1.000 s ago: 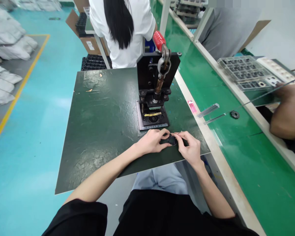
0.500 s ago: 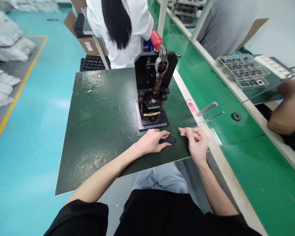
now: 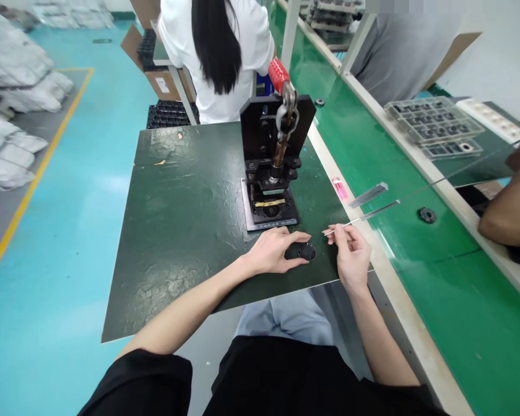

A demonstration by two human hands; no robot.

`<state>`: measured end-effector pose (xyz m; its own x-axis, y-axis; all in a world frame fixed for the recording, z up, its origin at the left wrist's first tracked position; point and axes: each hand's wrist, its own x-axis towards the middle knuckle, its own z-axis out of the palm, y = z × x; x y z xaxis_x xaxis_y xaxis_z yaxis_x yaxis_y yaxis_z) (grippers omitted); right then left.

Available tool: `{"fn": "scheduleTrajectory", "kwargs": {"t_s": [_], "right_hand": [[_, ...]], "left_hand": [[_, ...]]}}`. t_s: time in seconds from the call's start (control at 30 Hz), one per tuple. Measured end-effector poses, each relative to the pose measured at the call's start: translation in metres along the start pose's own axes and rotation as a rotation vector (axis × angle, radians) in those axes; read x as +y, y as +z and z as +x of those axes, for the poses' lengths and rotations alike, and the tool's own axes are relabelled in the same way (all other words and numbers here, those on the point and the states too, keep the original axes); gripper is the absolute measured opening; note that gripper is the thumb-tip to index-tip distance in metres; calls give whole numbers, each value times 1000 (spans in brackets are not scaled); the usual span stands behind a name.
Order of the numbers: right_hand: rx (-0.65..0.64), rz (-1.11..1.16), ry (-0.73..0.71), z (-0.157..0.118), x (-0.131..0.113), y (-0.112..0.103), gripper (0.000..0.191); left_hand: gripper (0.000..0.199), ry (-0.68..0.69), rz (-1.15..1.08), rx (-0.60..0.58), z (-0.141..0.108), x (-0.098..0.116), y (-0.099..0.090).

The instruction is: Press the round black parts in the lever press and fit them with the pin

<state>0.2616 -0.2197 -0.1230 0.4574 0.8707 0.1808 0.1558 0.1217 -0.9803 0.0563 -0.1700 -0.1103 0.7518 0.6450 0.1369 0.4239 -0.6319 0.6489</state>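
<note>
My left hand (image 3: 274,251) lies on the dark green mat (image 3: 177,242), its fingers and thumb curled around a small round black part (image 3: 307,252) with a short dark tail. My right hand (image 3: 352,251) is a little to the right of that part, pinching a thin metal pin (image 3: 344,223) between thumb and fingertips. The pin's tip points left, just above the part and not touching it. Behind my hands stands a black hand press (image 3: 271,167) with a red handle grip, its base on the mat.
To the right runs a green workbench (image 3: 433,271) holding a bundle of metal pins (image 3: 368,195) and a black ring (image 3: 427,215). A co-worker's arm (image 3: 513,211) reaches toward a parts tray (image 3: 433,120). Another person in white (image 3: 216,63) stands beyond the press.
My right hand has moved off the round part to the right and up, now gripping the thin pin. My left hand stays on the part. The co-worker's hand has moved right.
</note>
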Motion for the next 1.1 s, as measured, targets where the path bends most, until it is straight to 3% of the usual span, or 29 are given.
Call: {"fn": "scheduleTrajectory", "kwargs": {"t_s": [0.1, 0.27, 0.37, 0.63, 1.1], "right_hand": [[15, 13, 13, 1, -1, 1, 34], [39, 30, 27, 1, -4, 3, 38], [37, 47, 36, 1, -5, 4, 39], [9, 54, 46, 2, -5, 4, 39], [1, 50, 67, 2, -5, 5, 39]], "left_hand": [[48, 63, -32, 58, -1, -2, -8], [39, -29, 23, 465, 2, -22, -36], [38, -110, 69, 559, 4, -39, -49], [37, -143, 121, 471, -2, -52, -71], [46, -118, 96, 436, -1, -53, -74]]}}
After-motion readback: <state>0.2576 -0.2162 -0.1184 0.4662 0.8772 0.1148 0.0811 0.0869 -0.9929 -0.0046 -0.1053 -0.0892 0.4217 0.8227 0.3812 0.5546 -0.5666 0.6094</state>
